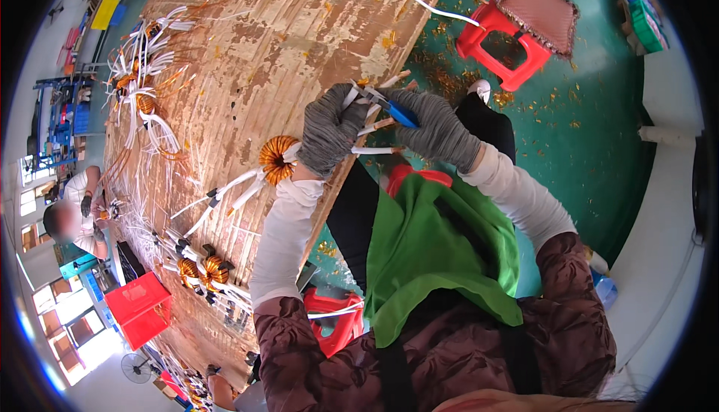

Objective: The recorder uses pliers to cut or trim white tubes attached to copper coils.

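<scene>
My left hand [328, 133], in a grey knit glove, is closed around the white-sleeved leads [373, 150] of a coil. The ring-shaped coil [269, 153], wound with copper-coloured wire, lies by the left wrist at the table edge. Several lead ends with bare copper-coloured tips stick out to the right of the fist. In my right hand [436, 127], also gloved, is a small blue-handled tool [402, 114]. Its metal head meets a lead beside the left fingers. Whether it is a cutter or a blade I cannot tell.
The worn wooden table [299, 37] carries heaps of white-sleeved coils [142, 101] on the left and more coils [215, 270] nearer. A red stool [502, 45] with a brown cushion [535, 9] stands at right. A co-worker [75, 213] sits across the table beyond a red bin [140, 309].
</scene>
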The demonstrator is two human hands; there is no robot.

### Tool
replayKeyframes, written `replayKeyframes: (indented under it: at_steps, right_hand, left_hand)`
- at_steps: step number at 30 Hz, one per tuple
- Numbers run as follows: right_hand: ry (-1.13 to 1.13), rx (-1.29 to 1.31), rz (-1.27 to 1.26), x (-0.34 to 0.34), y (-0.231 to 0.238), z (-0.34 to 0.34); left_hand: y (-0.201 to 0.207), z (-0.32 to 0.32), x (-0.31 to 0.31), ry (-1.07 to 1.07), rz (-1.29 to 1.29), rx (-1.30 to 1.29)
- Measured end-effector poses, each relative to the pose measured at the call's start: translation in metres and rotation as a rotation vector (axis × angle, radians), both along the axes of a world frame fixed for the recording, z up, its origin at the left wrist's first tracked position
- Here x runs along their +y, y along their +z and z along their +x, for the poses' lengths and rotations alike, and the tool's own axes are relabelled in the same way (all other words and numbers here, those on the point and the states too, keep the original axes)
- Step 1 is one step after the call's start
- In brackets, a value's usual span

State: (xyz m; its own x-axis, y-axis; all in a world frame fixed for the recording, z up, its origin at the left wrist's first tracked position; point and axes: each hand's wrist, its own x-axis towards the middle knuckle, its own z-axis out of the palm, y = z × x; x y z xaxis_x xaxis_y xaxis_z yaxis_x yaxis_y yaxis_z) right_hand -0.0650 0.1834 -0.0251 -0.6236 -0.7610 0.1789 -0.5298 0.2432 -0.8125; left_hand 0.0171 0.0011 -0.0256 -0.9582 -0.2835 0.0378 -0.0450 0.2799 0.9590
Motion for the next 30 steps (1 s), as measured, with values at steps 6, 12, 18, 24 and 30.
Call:
replayKeyframes:
  at_steps: [6,12,18,24,30]
  right_hand:
    - [0.066,-0.914,-0.258,0.016,-0.007,0.012]
    - [-0.306,-1.008,-0.360,0.024,-0.027,0.026]
    - [-0.471,-1.208,-0.915,0.085,-0.033,-0.002]
    - [-0.216,-1.576,-0.932,0.144,-0.040,0.001]
    - [-0.127,-1.764,-0.742,0.127,-0.111,0.058]
  left_hand:
    - [-0.004,-0.011,-0.002,-0.127,-0.324,-0.101]
    - [0.011,-0.017,0.015,-0.080,-0.242,-0.023]
    - [0.000,-0.006,-0.001,-0.068,-0.116,-0.067]
    - [0.043,0.021,-0.047,-0.037,-0.577,0.094]
    - [0.016,0.045,0.008,0.098,-1.218,-0.478]
